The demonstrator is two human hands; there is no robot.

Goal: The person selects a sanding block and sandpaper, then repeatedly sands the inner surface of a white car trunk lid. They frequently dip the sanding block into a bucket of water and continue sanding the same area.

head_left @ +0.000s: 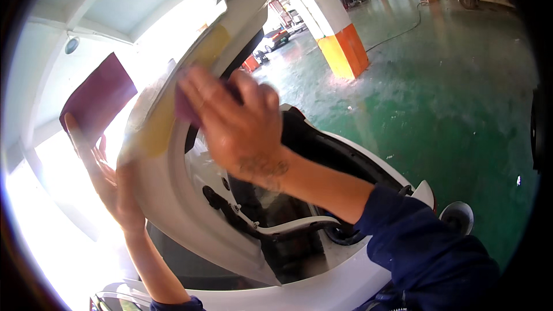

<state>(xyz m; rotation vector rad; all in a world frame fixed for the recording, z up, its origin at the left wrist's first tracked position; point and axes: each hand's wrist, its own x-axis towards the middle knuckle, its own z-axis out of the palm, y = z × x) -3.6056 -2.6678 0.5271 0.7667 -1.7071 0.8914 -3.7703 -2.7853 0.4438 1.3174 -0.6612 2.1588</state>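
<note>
The white car body panel (173, 207), raised up on its edge over the open car body, carries a yellowish patch of filler (158, 121) along its upper rim, and this patch is what the work turns on. The right hand (242, 129) lies over the rim just beside the filler, its fingers (199, 89) curled round a small reddish piece of sandpaper (183, 106) pressed to the surface; the hand is blurred, so the step in hand looks like sanding the filler down. The left hand (109, 175) is flat and open against the panel's outer left edge, steadying it, with a larger maroon abrasive sheet (98, 98) caught between thumb and fingers above it. The next move seems to call for even strokes along the rim while the left hand braces the panel. Behind lie a green floor (449, 109) and a white pillar with an orange foot (337, 40).
</note>
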